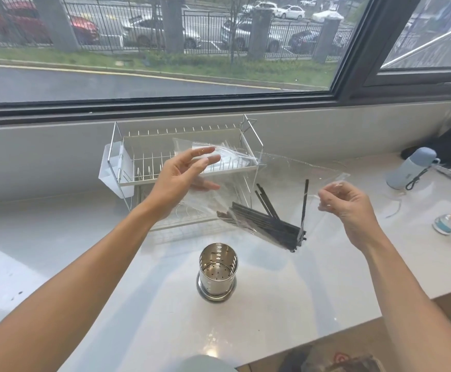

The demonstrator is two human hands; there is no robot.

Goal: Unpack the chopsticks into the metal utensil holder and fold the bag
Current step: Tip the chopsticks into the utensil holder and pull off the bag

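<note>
Stone: pale counter under a wide window, street outside.
Bag: clear bag aloft, I see black chopsticks inside.
Hands: left hand fingers spread against it; right hand pinches its edge.
Holder: metal utensil holder stands below; dish rack behind.

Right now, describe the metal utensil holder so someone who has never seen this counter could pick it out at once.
On the pale countertop below the window, look in front of the wire dish rack. The metal utensil holder stands there upright: a shiny steel cylinder, empty, the only thing with holes punched through its wall and floor.
</note>
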